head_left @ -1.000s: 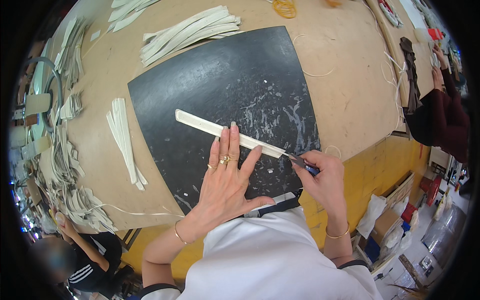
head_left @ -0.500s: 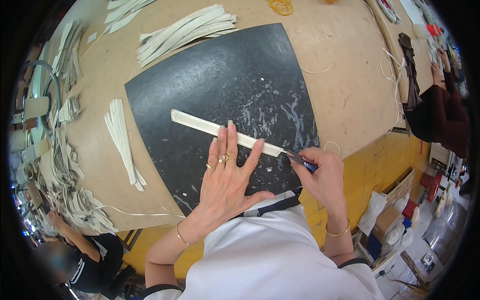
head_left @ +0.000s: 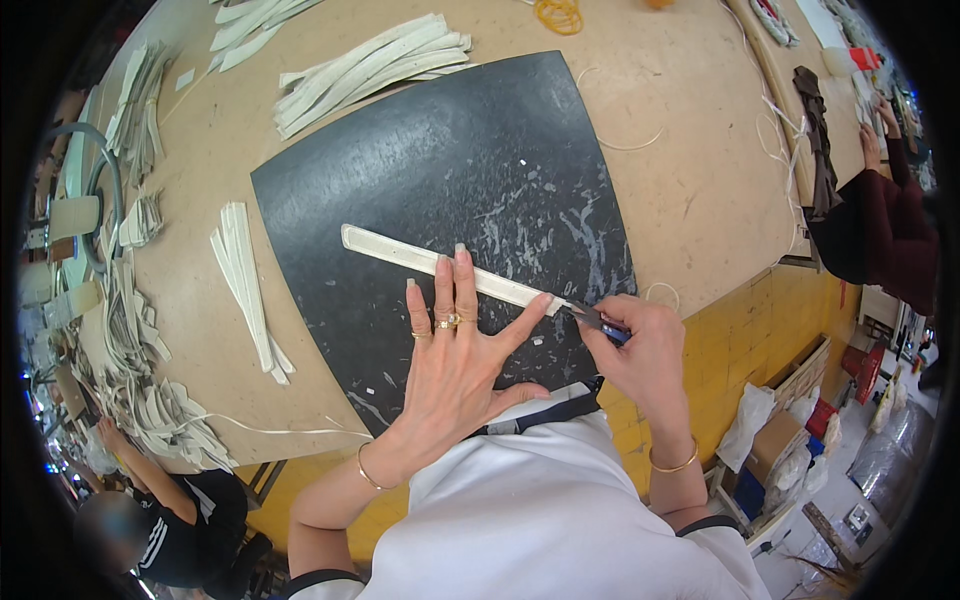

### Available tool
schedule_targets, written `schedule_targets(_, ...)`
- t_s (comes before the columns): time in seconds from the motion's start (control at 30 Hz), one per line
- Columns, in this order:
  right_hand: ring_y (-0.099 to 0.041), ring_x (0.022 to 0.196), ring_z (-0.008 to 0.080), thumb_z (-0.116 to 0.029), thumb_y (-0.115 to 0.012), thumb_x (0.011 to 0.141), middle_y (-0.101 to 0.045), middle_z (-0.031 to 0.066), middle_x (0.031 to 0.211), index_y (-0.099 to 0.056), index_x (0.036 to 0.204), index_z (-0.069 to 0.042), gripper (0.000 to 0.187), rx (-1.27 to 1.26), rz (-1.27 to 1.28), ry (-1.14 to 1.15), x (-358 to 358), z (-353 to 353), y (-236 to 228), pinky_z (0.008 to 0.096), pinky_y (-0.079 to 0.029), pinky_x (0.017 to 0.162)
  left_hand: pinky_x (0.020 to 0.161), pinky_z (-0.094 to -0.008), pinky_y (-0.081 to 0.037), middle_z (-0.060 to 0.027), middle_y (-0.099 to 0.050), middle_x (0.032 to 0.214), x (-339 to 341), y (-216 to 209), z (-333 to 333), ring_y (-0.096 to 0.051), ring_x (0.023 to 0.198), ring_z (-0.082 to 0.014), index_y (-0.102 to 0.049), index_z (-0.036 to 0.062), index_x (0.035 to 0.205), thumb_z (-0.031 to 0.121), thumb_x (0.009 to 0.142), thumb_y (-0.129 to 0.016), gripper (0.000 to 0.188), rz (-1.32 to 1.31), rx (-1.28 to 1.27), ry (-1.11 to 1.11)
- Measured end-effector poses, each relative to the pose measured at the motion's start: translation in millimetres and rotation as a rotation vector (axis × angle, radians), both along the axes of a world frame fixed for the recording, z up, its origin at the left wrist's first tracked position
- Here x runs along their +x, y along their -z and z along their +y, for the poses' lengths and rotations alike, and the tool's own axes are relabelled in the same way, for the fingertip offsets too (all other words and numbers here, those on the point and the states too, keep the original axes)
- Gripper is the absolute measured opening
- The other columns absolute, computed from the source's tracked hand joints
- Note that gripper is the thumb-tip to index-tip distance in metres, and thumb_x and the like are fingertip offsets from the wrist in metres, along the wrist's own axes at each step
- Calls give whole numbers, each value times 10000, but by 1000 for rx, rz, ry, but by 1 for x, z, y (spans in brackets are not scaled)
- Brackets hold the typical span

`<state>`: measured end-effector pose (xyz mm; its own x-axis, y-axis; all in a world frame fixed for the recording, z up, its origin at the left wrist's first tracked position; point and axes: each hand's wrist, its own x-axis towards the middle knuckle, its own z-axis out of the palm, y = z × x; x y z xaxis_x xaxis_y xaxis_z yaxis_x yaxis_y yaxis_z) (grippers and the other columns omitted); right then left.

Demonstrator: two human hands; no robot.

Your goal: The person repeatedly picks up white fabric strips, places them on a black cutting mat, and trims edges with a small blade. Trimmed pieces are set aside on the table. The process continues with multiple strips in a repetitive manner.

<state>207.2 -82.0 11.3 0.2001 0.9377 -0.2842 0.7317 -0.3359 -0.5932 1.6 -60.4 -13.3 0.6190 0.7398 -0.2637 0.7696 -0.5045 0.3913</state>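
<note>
A pale cream strip [head_left: 395, 249] lies slantwise across a black cutting mat [head_left: 430, 150]. My left hand [head_left: 455, 360] rests with its fingers spread, their tips pressing on the strip; the index finger reaches close to its right end. In my right hand [head_left: 645, 345] is a utility knife [head_left: 608, 327], its handle partly hidden by the fingers. The blade points left and meets the right end of the strip. Tiny white scraps dot the mat.
More cream strips [head_left: 245, 290] lie left of the mat. A large bundle of strips [head_left: 370, 70] sits beyond it, and tangled strips [head_left: 180, 420] line the table's left side. Yellow rubber bands [head_left: 558, 15] lie at the far edge. Other people work at left and right.
My left index finger has slid rightward along the strip, nearer to the knife, and its other fingers have spread wider. The right hand with the knife has barely shifted.
</note>
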Motion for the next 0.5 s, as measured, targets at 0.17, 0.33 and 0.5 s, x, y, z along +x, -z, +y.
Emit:
schedule_targets(0.17,-628,597,288,-180,-735,771,-632,96,666,-712,775,-52,131,-70,-69,-4,-3,2,-5,378,-452,539,1148,-656,-50,-423,-98,1545,4,-1,-3,-99,1457,-561,-455,411,1470,777,732,-593,836,42,68,-4)
schedule_targets(0.33,-644,658,273,-224,-749,809,-635,76,743,-700,868,-79,163,38,-154,-77,-7,24,-14,372,-467,565,1165,-588,-143,-319,-195,1581,8,-6,-2,-192,1463,-490,-479,331,1469,683,820,-581,745,206,272,-143)
schedule_targets(0.5,-641,667,260,-293,-735,858,-631,63,874,-699,1014,-96,253,335,-209,-110,-18,65,-12,369,-476,573,766,-398,-386,-158,-509,1165,-10,-6,10,-506,918,-282,-531,152,1418,594,838,-628,736,154,368,-381)
